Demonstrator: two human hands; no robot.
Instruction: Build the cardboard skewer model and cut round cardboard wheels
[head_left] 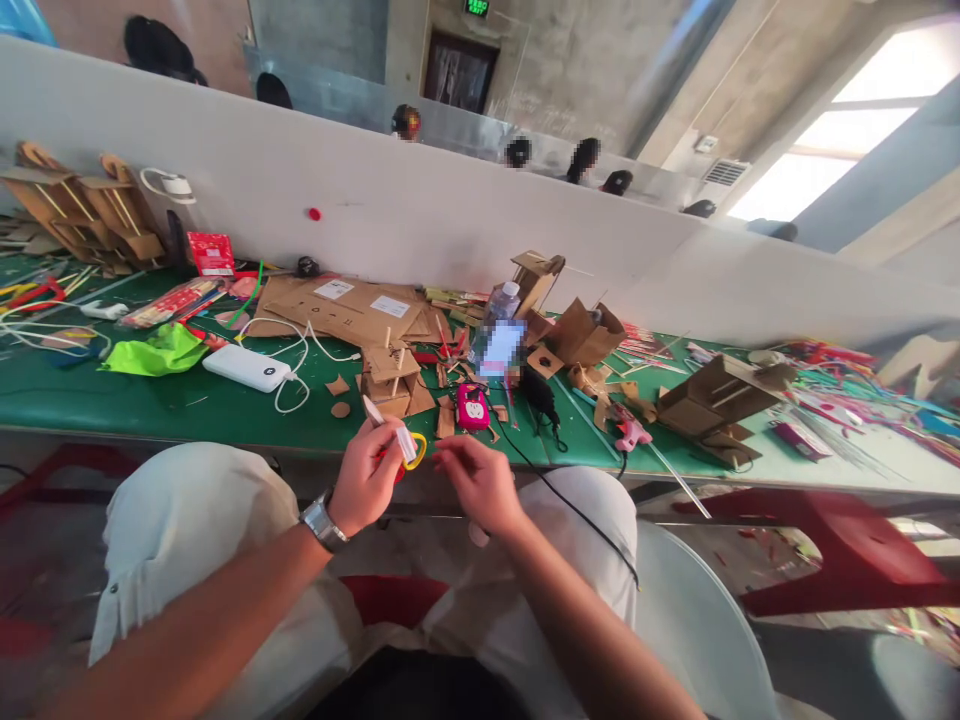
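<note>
Above my lap, just in front of the table edge, my left hand is closed on a small white piece. A pale pointed end sticks up past its fingers. Right beside the white piece is a yellow loop with some red below, like a scissors handle; I cannot tell whether the same hand holds it. My right hand is a little to the right of the loop, with its fingers curled and the tips together. Whatever they pinch, if anything, is too small to make out.
On the green table stand a small cardboard model, a pink socket block, a white power bank and a pink glue gun. A black cable hangs over the edge by my right knee. Behind runs a white partition.
</note>
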